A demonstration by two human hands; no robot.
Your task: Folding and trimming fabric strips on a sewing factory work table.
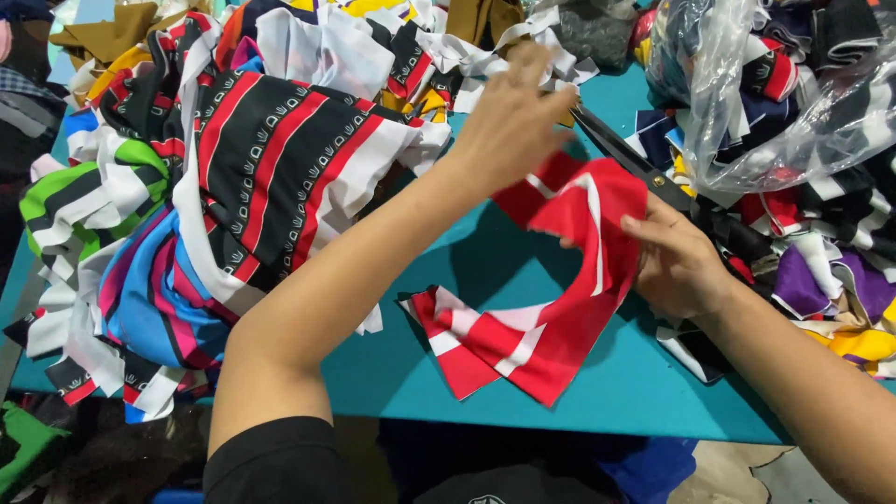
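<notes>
Counter (pixel 560 392): a teal surface fills the centre and lower middle of the frame, ringed by fabric on three sides.
Heap (pixel 243 177): striped cuttings in black, red, white, blue and green are piled across the left half, spilling to the counter's near edge.
Bag (pixel 775 103): a clear plastic bag stuffed with more cuttings sits at upper right, with loose purple, yellow and white scraps below it.
Red cloth (pixel 551 317): a red piece with white stripes lies at centre, its lower end on the counter, its upper end lifted between the two hands.
Left hand (pixel 513 121): reaching in from lower left to upper centre, fingers bent and pinching the cloth's upper edge.
Right hand (pixel 677 266): at centre right, closed on the cloth's right edge, thumb on top.
Scissors (pixel 621 149): dark blades run diagonally at upper centre right, just behind the cloth, between the hands; the handles are hidden, and which hand works them cannot be told.
</notes>
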